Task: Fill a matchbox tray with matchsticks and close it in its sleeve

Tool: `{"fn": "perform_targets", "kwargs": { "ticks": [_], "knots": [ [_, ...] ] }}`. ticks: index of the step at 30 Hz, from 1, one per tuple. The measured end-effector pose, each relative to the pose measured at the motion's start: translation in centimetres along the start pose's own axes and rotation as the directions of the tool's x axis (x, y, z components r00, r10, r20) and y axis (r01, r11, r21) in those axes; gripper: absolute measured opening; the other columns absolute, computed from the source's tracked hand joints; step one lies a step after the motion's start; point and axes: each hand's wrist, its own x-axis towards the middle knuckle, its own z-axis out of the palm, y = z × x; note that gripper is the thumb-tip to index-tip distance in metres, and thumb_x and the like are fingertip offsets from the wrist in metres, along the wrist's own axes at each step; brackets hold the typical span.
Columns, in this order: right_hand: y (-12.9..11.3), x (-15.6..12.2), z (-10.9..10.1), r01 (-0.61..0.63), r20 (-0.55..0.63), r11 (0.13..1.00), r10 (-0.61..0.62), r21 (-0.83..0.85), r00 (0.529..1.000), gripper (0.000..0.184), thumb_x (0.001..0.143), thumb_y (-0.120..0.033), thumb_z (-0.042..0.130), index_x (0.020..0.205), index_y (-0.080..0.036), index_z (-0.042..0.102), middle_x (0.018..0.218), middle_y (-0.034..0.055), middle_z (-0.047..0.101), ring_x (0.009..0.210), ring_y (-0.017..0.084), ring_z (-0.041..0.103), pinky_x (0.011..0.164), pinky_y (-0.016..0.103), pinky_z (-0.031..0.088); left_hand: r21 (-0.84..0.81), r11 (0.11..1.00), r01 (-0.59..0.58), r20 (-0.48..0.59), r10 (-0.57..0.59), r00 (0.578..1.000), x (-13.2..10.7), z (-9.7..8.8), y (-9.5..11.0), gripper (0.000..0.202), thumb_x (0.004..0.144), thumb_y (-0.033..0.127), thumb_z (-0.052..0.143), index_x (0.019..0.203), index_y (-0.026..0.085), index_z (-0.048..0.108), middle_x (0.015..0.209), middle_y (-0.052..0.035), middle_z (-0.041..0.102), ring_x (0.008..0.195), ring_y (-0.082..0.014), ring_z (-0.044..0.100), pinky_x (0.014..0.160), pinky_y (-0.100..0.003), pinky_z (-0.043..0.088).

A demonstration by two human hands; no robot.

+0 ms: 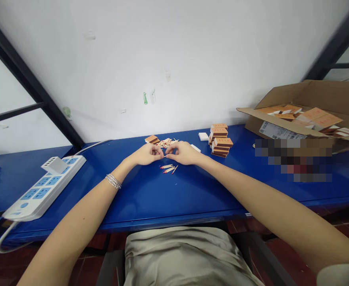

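Desk (150, 202): 1, blue, against a white wall. Cardboard box (326, 95): 1, flaps open, on the desk at the person's right. Matchboxes (313, 114) inside: many, overlapping; I cannot get a count from here. Power strip (45, 186): 1, white with blue sockets, far to the left; 1 white adapter (55, 166) seated on it.

Hands: 2, near mid-desk, close together. Left hand (149, 154), with a silver bracelet (113, 181) at its wrist, has thumb and fingers drawn narrow. Right hand (184, 153) similarly narrow, facing it. Between the fingertips, 1 pale sliver, too small to name; I cannot tell whether either hand grips it.

Matchbox stack (222, 142): 1, between right hand and cardboard box, in adjoining piles; several boxes, full count blocked by overlap. White trays: 2 seen, one (203, 136) just left of the stack, the other (195, 148) partly hidden behind the right hand. Loose matchbox (152, 139): at least 1, beyond the left hand, beside the match heap (166, 143). Heap: dozens, uncountable, just beyond the hands. Separate matches (168, 168): 5 or 6, red-headed, lying on the desk on the near side of the hands.
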Motion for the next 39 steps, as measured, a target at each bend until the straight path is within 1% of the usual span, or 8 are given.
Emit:
{"fn": "perform_targets", "kwargs": {
  "ticks": [3, 8, 12, 21, 27, 31, 35, 39],
  "knots": [
    [-0.3, -0.1, -0.1, 0.029, 0.077, 0.999, -0.027, -0.025, 0.997, 0.012, 0.076, -0.020, 0.061, 0.078, -0.020, 0.072, 0.072, 0.0004, 0.069, 0.062, 0.011, 0.057, 0.064, 0.024, 0.040, 0.020, 1.000, -0.007, 0.029, 0.007, 1.000, 0.1, 0.2, -0.1, 0.020, 0.075, 0.034, 0.062, 0.081, 0.016, 0.069, 0.063, -0.0006, 0.058, 0.052, -0.0097, 0.044, 0.049, -0.024, 0.034],
    [-0.9, -0.3, -0.8, 0.055, 0.197, 0.998, -0.055, 0.008, 0.979, 0.011, 0.072, -0.017, 0.062, 0.073, -0.018, 0.072, 0.074, 0.0007, 0.071, 0.062, 0.012, 0.058, 0.063, 0.023, 0.043, 0.247, 0.967, 0.069, -0.194, -0.020, 0.981, 0.4, 0.4, -1.6, 0.021, 0.078, 0.036, 0.058, 0.086, 0.018, 0.066, 0.070, -0.0017, 0.063, 0.061, -0.0134, 0.053, 0.058, -0.026, 0.039],
    [-1.1, -0.4, -1.4, 0.051, 0.335, 0.996, -0.071, 0.071, 0.940, 0.011, 0.074, -0.020, 0.062, 0.077, -0.017, 0.073, 0.076, 0.0013, 0.071, 0.063, 0.011, 0.059, 0.063, 0.022, 0.044, 0.353, 0.934, 0.063, -0.202, 0.010, 0.979, 0.7, 0.4, -2.7, 0.017, 0.079, 0.033, 0.056, 0.087, 0.019, 0.063, 0.070, -0.0011, 0.062, 0.062, -0.0145, 0.055, 0.060, -0.026, 0.038],
    [0.2, -0.1, 0.3, 0.007, 0.056, 1.000, -0.006, -0.007, 0.998, 0.009, 0.075, -0.021, 0.064, 0.083, -0.017, 0.068, 0.075, 0.0012, 0.068, 0.063, 0.011, 0.057, 0.063, 0.023, 0.041, 0.292, 0.956, 0.032, -0.187, 0.025, 0.982, 0.8, 1.1, -1.2, 0.016, 0.081, 0.030, 0.053, 0.078, 0.017, 0.062, 0.070, -0.0019, 0.057, 0.061, -0.0139, 0.049, 0.058, -0.027, 0.036],
    [0.3, 0.0, 0.8, -0.010, -0.013, 1.000, 0.010, 0.006, 1.000, 0.010, 0.076, -0.019, 0.062, 0.087, -0.018, 0.063, 0.077, 0.0009, 0.068, 0.063, 0.011, 0.057, 0.062, 0.023, 0.040, 0.146, 0.989, 0.038, -0.140, -0.017, 0.990, 0.7, 2.0, 0.6, 0.017, 0.081, 0.031, 0.054, 0.075, 0.017, 0.061, 0.056, 0.0026, 0.047, 0.051, -0.0109, 0.040, 0.050, -0.025, 0.031],
    [0.1, 0.0, 0.4, 0.001, 0.007, 1.000, -0.001, -0.025, 1.000, 0.007, 0.075, -0.015, 0.060, 0.078, -0.018, 0.066, 0.077, 0.0012, 0.069, 0.064, 0.011, 0.058, 0.064, 0.023, 0.040, 0.168, 0.985, 0.040, -0.176, -0.010, 0.984, 0.7, 1.9, 0.1, 0.022, 0.084, 0.034, 0.051, 0.082, 0.016, 0.063, 0.060, 0.0013, 0.051, 0.053, -0.0119, 0.043, 0.053, -0.026, 0.035],
    [0.0, -0.1, -0.4, 0.014, 0.158, 0.999, -0.022, 0.050, 0.987, 0.007, 0.073, -0.017, 0.062, 0.075, -0.017, 0.068, 0.076, 0.0013, 0.069, 0.065, 0.011, 0.059, 0.064, 0.023, 0.042, 0.337, 0.941, 0.038, -0.274, 0.060, 0.960, 0.9, 1.4, -1.6, 0.022, 0.083, 0.030, 0.053, 0.095, 0.016, 0.064, 0.083, -0.0054, 0.062, 0.074, -0.0181, 0.056, 0.071, -0.032, 0.044],
    [0.0, -0.2, -1.2, 0.020, 0.351, 0.987, -0.076, 0.160, 0.933, 0.011, 0.072, -0.021, 0.063, 0.078, -0.015, 0.070, 0.075, 0.0025, 0.069, 0.067, 0.012, 0.060, 0.064, 0.023, 0.045, 0.432, 0.901, 0.036, -0.235, 0.074, 0.969, 1.0, 1.2, -2.9, 0.024, 0.084, 0.028, 0.052, 0.101, 0.016, 0.063, 0.096, -0.0101, 0.062, 0.093, -0.0236, 0.057, 0.082, -0.036, 0.045]
  ]
}}
